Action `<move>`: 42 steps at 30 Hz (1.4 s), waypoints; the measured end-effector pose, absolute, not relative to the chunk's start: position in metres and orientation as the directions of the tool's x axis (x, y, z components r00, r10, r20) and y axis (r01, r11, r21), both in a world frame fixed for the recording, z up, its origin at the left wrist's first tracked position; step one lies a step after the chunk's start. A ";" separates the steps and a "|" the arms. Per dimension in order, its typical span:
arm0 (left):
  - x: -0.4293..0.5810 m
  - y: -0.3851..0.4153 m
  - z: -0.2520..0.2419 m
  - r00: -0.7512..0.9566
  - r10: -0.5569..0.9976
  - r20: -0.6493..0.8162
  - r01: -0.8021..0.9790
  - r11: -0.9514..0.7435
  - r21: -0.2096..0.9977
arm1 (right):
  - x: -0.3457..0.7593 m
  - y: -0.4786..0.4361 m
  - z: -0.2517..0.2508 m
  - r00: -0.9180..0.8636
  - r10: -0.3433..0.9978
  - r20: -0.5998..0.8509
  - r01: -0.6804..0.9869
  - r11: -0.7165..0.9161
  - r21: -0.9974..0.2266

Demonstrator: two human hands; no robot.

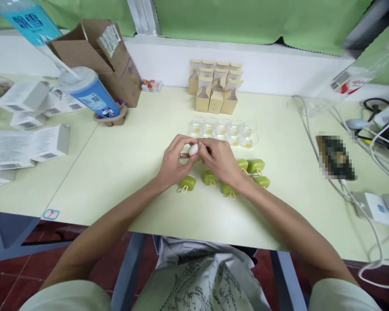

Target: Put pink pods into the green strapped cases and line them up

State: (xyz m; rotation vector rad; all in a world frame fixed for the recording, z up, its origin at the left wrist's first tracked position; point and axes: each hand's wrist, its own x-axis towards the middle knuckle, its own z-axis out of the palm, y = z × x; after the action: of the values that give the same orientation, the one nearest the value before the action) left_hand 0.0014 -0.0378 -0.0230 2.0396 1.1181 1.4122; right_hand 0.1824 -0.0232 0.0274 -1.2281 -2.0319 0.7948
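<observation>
My left hand [175, 160] and my right hand [219, 156] meet over the middle of the table, fingers closed around a small white rounded piece [193, 149]. Its exact kind is not clear, and the fingers cover part of it. Just below the hands lie several small green cases with yellow loops, among them one green case [187, 183] near my left wrist and another green case [256, 166] beyond my right wrist. My right hand and forearm partly hide some of them. Behind the hands stand rows of clear plastic containers [223, 129] with yellow spots.
Small open cardboard boxes [216, 101] stand against the wall. At left are a large brown carton [125, 77], a blue cup [95, 97], a tilted bottle [35, 23] and white boxes [50, 142]. Cables [374, 224], a pixelated object [336, 156] and a clear bottle [353, 80] occupy the right.
</observation>
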 end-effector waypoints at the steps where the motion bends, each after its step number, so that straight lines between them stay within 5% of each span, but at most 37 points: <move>1: 0.002 -0.039 -0.023 0.160 0.793 0.588 0.385 -0.599 0.702 | 0.182 -0.025 0.028 -0.368 0.907 0.203 0.543 0.387 -0.745; 8: 0.007 -0.042 -0.020 0.101 0.814 0.572 0.427 -0.555 0.714 | 0.186 -0.026 0.027 -0.419 0.887 0.197 0.591 0.431 -0.682; 21: -0.006 -0.031 -0.031 0.024 0.909 0.417 0.281 -0.407 0.869 | 0.191 -0.005 0.018 -0.480 0.860 0.174 0.409 0.395 -0.822; 26: -0.034 -0.015 -0.033 -0.062 0.887 0.458 0.313 -0.418 0.853 | 0.189 -0.003 0.005 -0.506 0.810 0.296 0.522 0.561 -0.643; 30: -0.052 -0.004 -0.037 0.207 0.900 0.383 0.564 -0.429 0.706 | 0.195 -0.005 0.013 -0.570 0.786 0.241 0.641 0.608 -0.468; 36: -0.053 -0.006 -0.036 0.381 0.819 0.429 0.595 -0.572 0.565 | 0.202 -0.017 0.023 -0.476 0.875 0.085 0.859 0.484 -0.166; 42: -0.038 -0.018 -0.023 0.403 0.734 0.547 0.543 -0.673 0.502 | 0.204 -0.016 0.027 -0.482 0.874 0.061 0.857 0.485 -0.176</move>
State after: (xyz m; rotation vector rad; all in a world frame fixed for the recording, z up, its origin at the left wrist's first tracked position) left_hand -0.0376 -0.0181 -0.0228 2.4168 1.1237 1.1301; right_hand 0.2042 -0.0159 0.0265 -1.5154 -2.5816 0.1817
